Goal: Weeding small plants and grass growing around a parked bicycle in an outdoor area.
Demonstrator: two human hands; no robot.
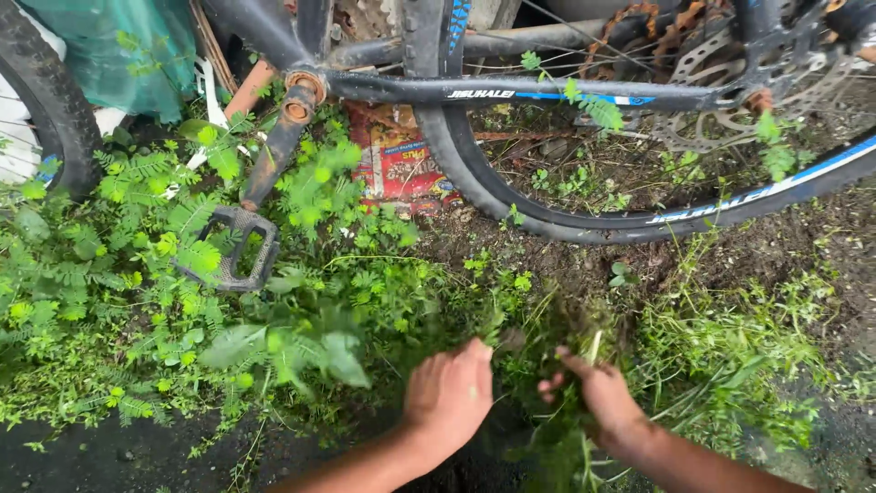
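Observation:
My left hand (449, 394) reaches down into low green weeds (365, 310) at the bottom middle, with its fingers curled into the stems. Just to its right, my right hand (598, 394) grips a blurred clump of pulled weeds (557, 338) with dark soil on the roots. The two hands are close together, a small gap of foliage between them. What the left hand's fingers enclose is hidden by leaves.
A dark bicycle stands across the top: its frame (511, 89), rear wheel (584, 219), rusty crank and pedal (239, 246). A red crumpled wrapper (401, 164) lies under the frame. Thick weeds cover the left; bare dark soil (803, 246) lies at right.

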